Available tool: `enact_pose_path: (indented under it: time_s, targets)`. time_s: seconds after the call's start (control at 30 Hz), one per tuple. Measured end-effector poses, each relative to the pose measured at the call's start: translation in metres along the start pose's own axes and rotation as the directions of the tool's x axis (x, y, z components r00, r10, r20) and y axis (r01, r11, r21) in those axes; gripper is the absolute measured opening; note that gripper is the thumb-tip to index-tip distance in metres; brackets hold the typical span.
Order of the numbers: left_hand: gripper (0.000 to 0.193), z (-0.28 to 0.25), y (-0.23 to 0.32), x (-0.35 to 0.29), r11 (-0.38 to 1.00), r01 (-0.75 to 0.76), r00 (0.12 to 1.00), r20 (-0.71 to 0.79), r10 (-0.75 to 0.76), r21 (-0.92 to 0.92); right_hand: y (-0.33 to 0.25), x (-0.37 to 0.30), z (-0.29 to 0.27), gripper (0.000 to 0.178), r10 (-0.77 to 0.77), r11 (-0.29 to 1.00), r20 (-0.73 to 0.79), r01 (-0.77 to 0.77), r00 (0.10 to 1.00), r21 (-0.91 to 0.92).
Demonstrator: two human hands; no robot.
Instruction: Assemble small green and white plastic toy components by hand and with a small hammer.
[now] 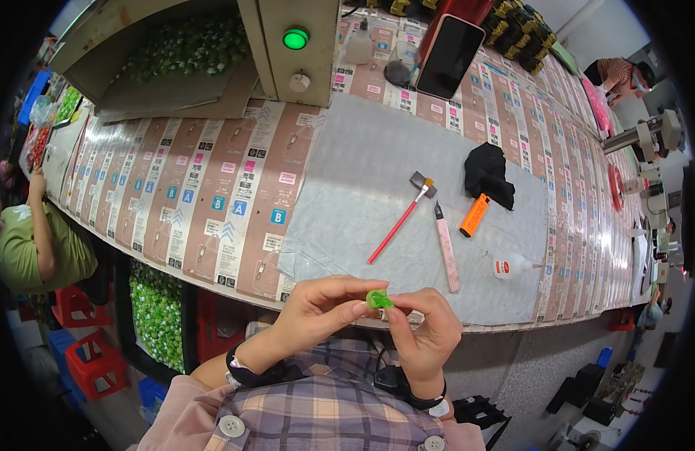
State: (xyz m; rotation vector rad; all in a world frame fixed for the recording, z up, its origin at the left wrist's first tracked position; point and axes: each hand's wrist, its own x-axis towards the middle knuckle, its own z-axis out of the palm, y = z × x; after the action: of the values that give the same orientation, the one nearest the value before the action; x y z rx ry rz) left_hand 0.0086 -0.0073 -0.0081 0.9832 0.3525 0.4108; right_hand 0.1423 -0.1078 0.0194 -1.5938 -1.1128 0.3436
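Observation:
A small, glossy green plastic-looking piece (pixel 377 300) is pinched by both hands just in front of the table's near edge; I cannot make out its exact kind. The thumb and fingertips of my left hand (pixel 317 308) close on its left side. My right hand (pixel 425 327) grips its right side between thumb and forefinger. Beyond them, a grey cloth (pixel 347 165) covers part of the table. On it lie a red-handled brush (pixel 396 232), a pink craft knife (pixel 446 252), an orange lighter-shaped object (pixel 475 216), a crumpled black cloth (pixel 488 173) and a white squeeze bottle (pixel 510 265).
A metal box (pixel 291 71) with a lit green lamp stands at the back left, many green pieces (pixel 186 49) inside it. A phone (pixel 450 56) leans at the back. Below the table's left side is a black crate (pixel 125 323) of green pieces. A person (pixel 43 240) sits left.

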Motion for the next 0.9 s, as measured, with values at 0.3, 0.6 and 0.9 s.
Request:
enact_pose_path:
  time_s: [0.3, 0.6, 0.9]
  targets:
    - [0.034, -0.0008, -0.0026, -0.0003, 0.993, -0.104, 0.994, -0.033, 0.106, 0.054, 0.0001, -0.0019, -0.0018, 0.017, -0.001, 1.0, 0.017, 0.001, 1.0, 0.006]
    - [0.031, -0.0017, -0.0065, -0.0015, 0.992, -0.114, 0.992, -0.043, 0.117, 0.055, 0.0016, -0.0032, -0.0033, 0.016, 0.096, 0.99, 0.061, -0.101, 0.994, 0.097]
    - [0.025, -0.0011, -0.0072, 0.0009, 0.981, -0.174, 0.985, -0.006, 0.175, 0.085, -0.0002, -0.0022, -0.0038, 0.016, 0.133, 0.98, 0.081, -0.143, 0.988, 0.137]
